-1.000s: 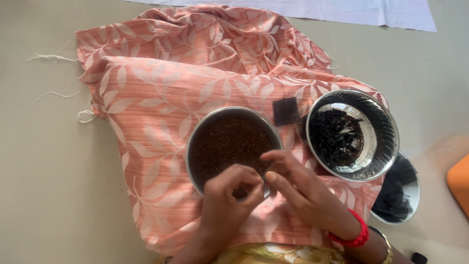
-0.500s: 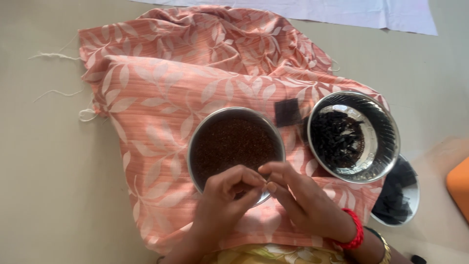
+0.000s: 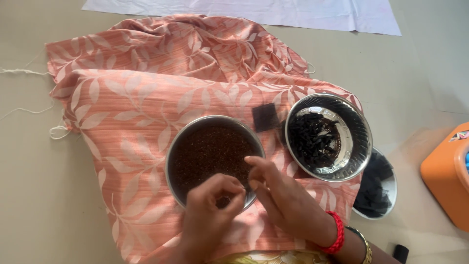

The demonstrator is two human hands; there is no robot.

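A peach leaf-printed cloth (image 3: 146, 112) is spread out; on it a round steel bowl of brown grains (image 3: 212, 156) is set. Over its near rim, the left hand (image 3: 210, 220) and right hand (image 3: 283, 200) are pinched together, fingertips touching; what is gripped cannot be told.

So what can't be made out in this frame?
- Anything pinched between the left hand and right hand: fingers cover it, head view.
- Near rim of the bowl of brown grains: behind both hands.
- Orange container: cut off by the right edge.
- Plate of dark pieces: partly under the steel bowl.
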